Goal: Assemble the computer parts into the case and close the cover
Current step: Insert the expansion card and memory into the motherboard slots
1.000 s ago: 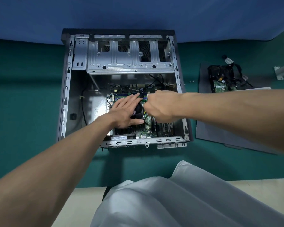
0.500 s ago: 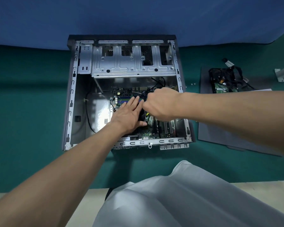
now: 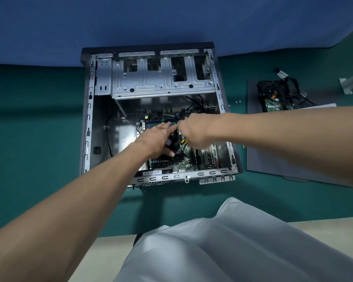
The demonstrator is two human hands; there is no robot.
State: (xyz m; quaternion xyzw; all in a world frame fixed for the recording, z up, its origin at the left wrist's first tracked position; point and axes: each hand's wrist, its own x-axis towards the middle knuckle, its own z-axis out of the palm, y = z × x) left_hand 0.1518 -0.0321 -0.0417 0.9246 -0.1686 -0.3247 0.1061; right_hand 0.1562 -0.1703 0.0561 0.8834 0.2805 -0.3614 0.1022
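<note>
The open computer case point(image 3: 88, 127) lay on its side on the green desk point(image 3: 39, 139), with its drive cage point(image 3: 161, 78) at the far end and the motherboard point(image 3: 183, 162) filling the near right part of its floor. Both forearms reached forward into the case and met over the middle of the board.

The left hand point(image 3: 156, 139) came in from the case's near left corner. It lay flat and relaxed, palm down on the black cooler fan point(image 3: 174, 144), fingers straight and together and pointing toward the memory sticks point(image 3: 151, 124) farther inside the case, thumb along the fan's near edge.

The right hand point(image 3: 196, 131) crossed over the case's right wall with its back turned up and its fingers curled downward beside the fan, close against the left hand's fingertips. Its fingertips were hidden beneath it, so I could not tell whether it held anything.

Outside the case, to its right, the grey cover panel point(image 3: 273, 159) lay flat on the desk, and a hard drive point(image 3: 273, 105) with a tangle of black cables point(image 3: 281, 88) sat on the panel's far end.
</note>
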